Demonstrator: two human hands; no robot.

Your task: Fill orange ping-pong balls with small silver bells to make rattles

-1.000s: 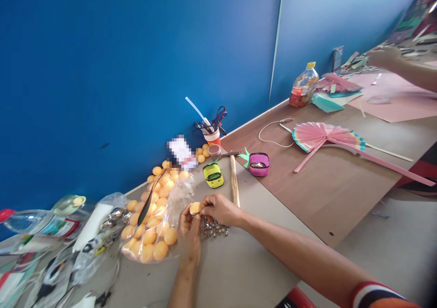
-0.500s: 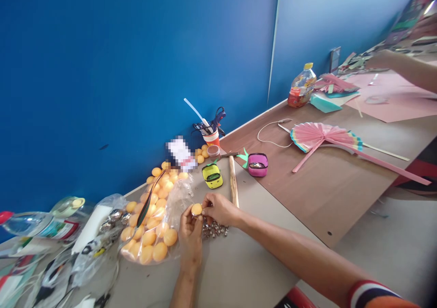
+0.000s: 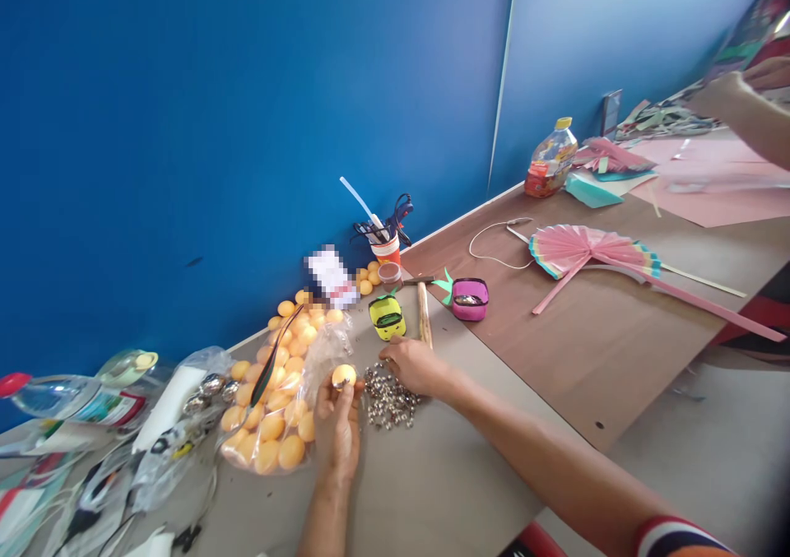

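My left hand [image 3: 336,429] is closed around an orange ping-pong ball [image 3: 344,373], with the thumb against its lower edge, where a small dark or shiny patch shows. Right beside it lies a pile of small silvery metal pieces [image 3: 392,401], possibly little bells or beads. At the pile's upper edge my right hand [image 3: 415,366] has its fingertips bent together and pointing down. Whatever they pinch is too small to make out. To the left, a clear plastic bag [image 3: 324,347] holds many more orange balls [image 3: 270,429].
Behind my right hand are a hammer [image 3: 425,314], a yellow pouch [image 3: 388,318] and a purple one [image 3: 470,299]. A cup of tools [image 3: 386,250] stands by the blue wall. Bottles [image 3: 55,396] and wires clutter the left. A pink paper fan [image 3: 586,248] lies right; another person's arm [image 3: 750,117] reaches in beyond.
My right hand has left the ball and moved to the upper edge of the metal pile, uncovering more of it. My left hand keeps the ball, shifted slightly left.
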